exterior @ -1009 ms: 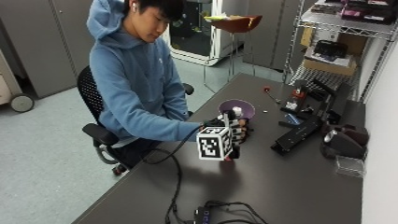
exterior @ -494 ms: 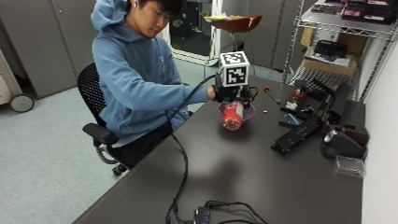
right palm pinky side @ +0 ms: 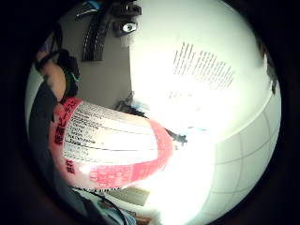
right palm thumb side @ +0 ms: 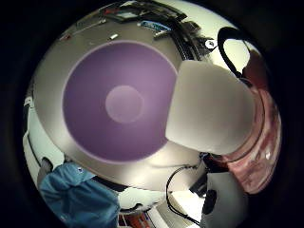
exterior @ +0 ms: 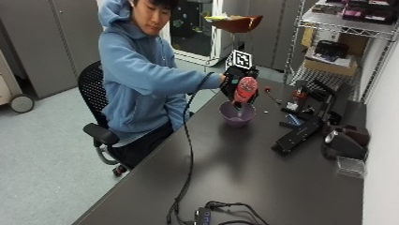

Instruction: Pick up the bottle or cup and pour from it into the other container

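Note:
In the outside view my gloved right hand (exterior: 232, 80) grips a red bottle (exterior: 245, 90) and holds it tipped neck-down just above a purple bowl (exterior: 237, 114) on the dark table (exterior: 249, 178). The thumb side palm view looks down into the purple bowl (right palm thumb side: 118, 102), with the bottle's white cap (right palm thumb side: 209, 108) over its rim and the red body (right palm thumb side: 259, 142) behind. The bottle's red and white label (right palm pinky side: 108, 145) fills much of the little finger side palm view. I cannot tell whether anything flows out.
Black devices (exterior: 299, 133) and a clear box (exterior: 349, 166) lie on the table to the right of the bowl. A cable (exterior: 187, 154) runs from the hand to the table's front edge. A wire shelf (exterior: 336, 42) stands behind.
The hand has lifted the bottle from the table near the person, carried it over to the purple bowl and tipped it neck-down there.

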Demonstrator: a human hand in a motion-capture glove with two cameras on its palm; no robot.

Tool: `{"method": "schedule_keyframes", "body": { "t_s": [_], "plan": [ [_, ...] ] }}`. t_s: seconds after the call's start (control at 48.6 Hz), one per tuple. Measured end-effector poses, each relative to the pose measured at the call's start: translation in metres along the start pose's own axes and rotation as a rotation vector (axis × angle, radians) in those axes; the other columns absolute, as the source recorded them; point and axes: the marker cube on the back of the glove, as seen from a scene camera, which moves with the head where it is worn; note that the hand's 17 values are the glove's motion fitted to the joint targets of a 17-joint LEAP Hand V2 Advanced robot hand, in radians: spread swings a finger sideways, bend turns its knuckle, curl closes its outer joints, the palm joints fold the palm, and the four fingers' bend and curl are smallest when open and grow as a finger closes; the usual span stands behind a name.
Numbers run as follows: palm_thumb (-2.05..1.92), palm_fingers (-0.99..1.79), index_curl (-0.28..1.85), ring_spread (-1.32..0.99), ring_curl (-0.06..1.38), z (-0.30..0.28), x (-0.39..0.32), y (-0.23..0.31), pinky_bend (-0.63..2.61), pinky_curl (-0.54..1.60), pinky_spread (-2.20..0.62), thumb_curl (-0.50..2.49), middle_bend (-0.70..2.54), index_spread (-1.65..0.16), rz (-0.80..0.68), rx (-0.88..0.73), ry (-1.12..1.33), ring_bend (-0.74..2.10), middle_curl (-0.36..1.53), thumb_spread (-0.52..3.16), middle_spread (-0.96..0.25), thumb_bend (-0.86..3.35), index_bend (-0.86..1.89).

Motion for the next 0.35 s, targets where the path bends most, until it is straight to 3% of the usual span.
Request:
{"method": "schedule_keyframes", "body": {
  "t_s": [0.35],
  "plan": [
    [1.04,1.14,0.45,-0.14,0.43,-0.007,-0.018,-0.016,0.24,0.38,-0.07,0.67,0.27,-0.13,-0.018,-0.06,0.004,0.43,0.49,0.33,-0.07,-0.04,0.16]
  ]
}}
